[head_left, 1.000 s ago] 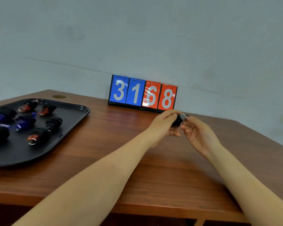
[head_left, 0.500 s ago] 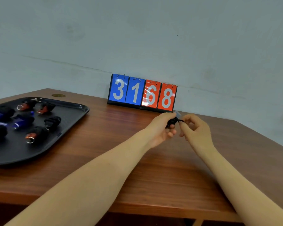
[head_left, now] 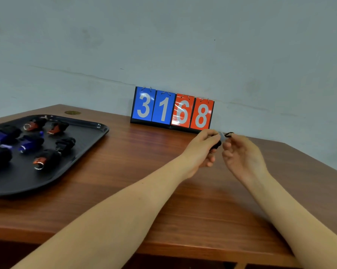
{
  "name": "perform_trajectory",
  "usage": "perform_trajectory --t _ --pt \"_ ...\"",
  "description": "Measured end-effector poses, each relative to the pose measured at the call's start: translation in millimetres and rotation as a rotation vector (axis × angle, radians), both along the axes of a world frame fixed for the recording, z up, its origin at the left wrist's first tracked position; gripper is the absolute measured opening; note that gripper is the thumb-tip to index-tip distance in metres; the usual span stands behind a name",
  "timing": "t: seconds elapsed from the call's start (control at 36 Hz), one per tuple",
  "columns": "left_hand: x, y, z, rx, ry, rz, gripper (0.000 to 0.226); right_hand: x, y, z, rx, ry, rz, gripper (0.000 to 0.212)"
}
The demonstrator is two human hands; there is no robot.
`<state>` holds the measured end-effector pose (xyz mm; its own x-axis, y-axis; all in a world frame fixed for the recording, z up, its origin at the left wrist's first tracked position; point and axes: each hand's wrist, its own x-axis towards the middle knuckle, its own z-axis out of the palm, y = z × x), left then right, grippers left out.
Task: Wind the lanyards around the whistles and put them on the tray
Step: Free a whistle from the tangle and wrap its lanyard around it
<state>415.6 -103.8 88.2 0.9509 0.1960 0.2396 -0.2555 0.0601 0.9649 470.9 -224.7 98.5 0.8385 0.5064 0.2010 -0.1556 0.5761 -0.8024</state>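
While 8 wound whistles (head_left: 47, 158) already lie on the black tray (head_left: 82, 152) at the left of the worktop (head_left: 136, 171), a person finishes another over its far right part. Fingers of the left hand (head_left: 202, 150) curl around the dark whistle (head_left: 217, 143), and the right hand (head_left: 241, 154) pinches the lanyard's (head_left: 229, 134) end beside a grey clip (head_left: 222, 137). Judging by the short free end, winding looks nearly complete; the move to the tray remains. No loose whistles show elsewhere.
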Motion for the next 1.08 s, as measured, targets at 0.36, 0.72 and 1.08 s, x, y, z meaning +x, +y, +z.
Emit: perform_trajectory --t 0.36,0.72,1.08 --pt "-5 7 2 -0.243 0.068 0.003 0.023 3 6 -17 -0.711 -0.949 -0.376 0.011" --pt "-1 9 4 0.284 -0.006 0.207 0.020 6 4 -18 -0.703 -1.103 -0.739 0.008" --pt "2 11 -1 0.568 0.001 0.307 0.033 5 3 -17 -0.672 -1.117 -0.667 0.013"
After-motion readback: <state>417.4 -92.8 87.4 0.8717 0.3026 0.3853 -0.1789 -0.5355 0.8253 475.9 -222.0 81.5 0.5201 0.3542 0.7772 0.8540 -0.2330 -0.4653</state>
